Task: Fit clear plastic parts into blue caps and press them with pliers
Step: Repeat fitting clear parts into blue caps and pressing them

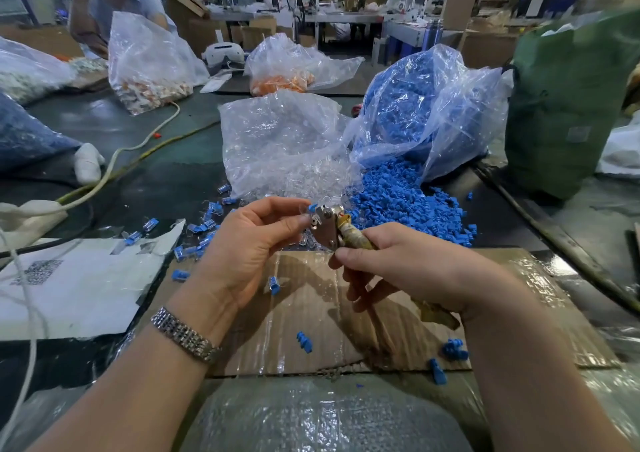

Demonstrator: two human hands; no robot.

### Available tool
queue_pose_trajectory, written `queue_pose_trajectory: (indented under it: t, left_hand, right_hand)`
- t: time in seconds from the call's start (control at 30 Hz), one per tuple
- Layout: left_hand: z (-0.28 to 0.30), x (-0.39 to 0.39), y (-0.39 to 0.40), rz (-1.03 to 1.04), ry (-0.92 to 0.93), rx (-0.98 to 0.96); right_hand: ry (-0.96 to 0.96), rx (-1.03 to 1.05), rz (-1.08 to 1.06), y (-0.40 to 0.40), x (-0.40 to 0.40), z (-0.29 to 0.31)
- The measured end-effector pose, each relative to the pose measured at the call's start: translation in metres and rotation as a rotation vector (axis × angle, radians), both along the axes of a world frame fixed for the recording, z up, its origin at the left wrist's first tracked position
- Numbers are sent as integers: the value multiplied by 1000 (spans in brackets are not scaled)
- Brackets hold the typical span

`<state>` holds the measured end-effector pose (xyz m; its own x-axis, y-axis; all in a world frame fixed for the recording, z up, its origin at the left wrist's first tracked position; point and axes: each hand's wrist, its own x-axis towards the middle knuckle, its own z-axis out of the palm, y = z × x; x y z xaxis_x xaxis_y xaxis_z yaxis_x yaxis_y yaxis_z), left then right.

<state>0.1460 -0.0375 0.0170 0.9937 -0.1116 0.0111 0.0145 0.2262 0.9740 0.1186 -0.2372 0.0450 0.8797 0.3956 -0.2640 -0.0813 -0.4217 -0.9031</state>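
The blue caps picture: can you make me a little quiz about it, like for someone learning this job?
1. True or false: the right hand holds the metal pliers with tape-wrapped handles.
2. Which lies nearer the loose pile of small blue plastic caps: A, the brown cardboard sheet, or B, the clear bag of orange parts?
3. What does the left hand wear on its wrist?

Key: 1 true; 2 A; 3 a silver metal watch.

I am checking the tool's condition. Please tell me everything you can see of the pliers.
The pliers have a shiny metal head with a rivet and handles wrapped in worn yellowish tape. The right hand grips the handles; the head points up and to the left, above the cardboard. The left hand holds a blue cap at the jaws.
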Motion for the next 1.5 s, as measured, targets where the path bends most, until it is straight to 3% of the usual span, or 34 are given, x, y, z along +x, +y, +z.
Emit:
queue_pose_trajectory:
  t: [0.73, 1.07, 1.27, 1.5]
  left_hand:
    - [-9, -1, -3, 62, -131, 167]
    - [-5, -1, -1, -19, -20, 44]
    - [-8, -3, 1, 79, -157, 195]
    - [-11, 4, 2, 76, -165, 166]
  right_hand:
    - [-142, -312, -28, 11, 4, -8]
    - [-32, -91, -5, 1, 5, -5]
    - [-141, -245, -26, 13, 7, -13]
    - [-50, -102, -29, 3, 7, -8]
